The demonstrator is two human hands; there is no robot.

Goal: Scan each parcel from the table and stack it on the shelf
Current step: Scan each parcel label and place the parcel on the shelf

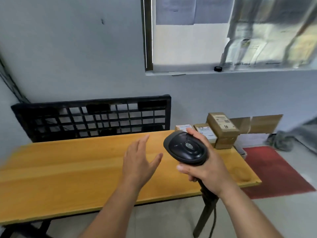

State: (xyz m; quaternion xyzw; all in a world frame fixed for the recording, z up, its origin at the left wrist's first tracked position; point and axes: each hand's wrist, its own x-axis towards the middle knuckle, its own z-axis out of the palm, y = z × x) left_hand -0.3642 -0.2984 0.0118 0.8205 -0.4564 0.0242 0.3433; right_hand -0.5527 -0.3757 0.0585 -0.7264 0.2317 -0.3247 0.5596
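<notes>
The right hand (205, 170) held the scanner (186, 148), fingers (197, 134) clamped on it; the left hand (139, 162) reached, fingers apart. Parcels (221, 127) sat at the tabletop's (68, 169) far right corner, likely needing one grasped and scanned next

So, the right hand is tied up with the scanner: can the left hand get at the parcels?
Likely yes: the left hand is open and empty, though the right hand and scanner sit before the parcels, so reach around.
</notes>
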